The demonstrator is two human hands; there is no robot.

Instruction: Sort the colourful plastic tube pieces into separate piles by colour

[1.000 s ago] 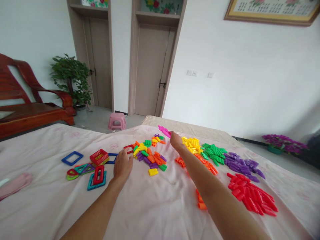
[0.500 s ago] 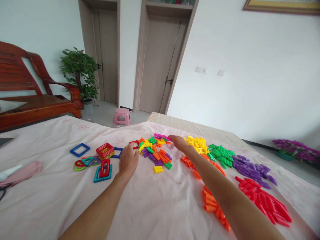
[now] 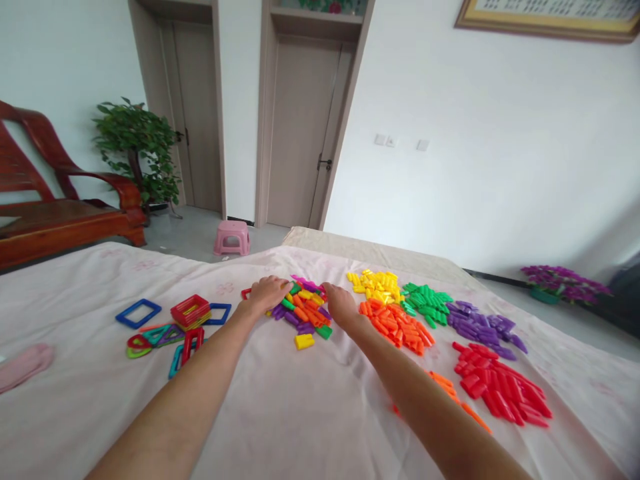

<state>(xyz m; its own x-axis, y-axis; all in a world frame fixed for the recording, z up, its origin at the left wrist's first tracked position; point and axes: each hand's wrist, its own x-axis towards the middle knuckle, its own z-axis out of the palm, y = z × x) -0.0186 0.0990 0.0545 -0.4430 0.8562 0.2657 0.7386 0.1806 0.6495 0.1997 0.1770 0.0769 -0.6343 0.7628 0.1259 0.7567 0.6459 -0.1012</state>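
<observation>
A mixed heap of plastic pieces [image 3: 309, 310] in orange, purple, green, yellow and magenta lies between my hands on the cloth. My left hand [image 3: 267, 293] rests at the heap's left side, fingers reaching over its edge. At the right edge is my right hand [image 3: 337, 303], its fingertips touching or close to the pieces and partly hidden. Whether either hand grips a piece cannot be made out. A yellow piece [image 3: 304, 342] lies at the near edge of the heap.
Sorted piles stand to the right: yellow [image 3: 377, 287], green [image 3: 427, 302], orange [image 3: 397, 325], purple [image 3: 483, 327] and red [image 3: 503, 383]. Magnetic frames [image 3: 190, 311] lie left. Beyond the bed are a pink stool [image 3: 233, 238] and wooden bench [image 3: 65, 207].
Both hands have closed in on the mixed heap, the left from its left side and the right from its right, and the heap looks more compact. The view has shifted slightly.
</observation>
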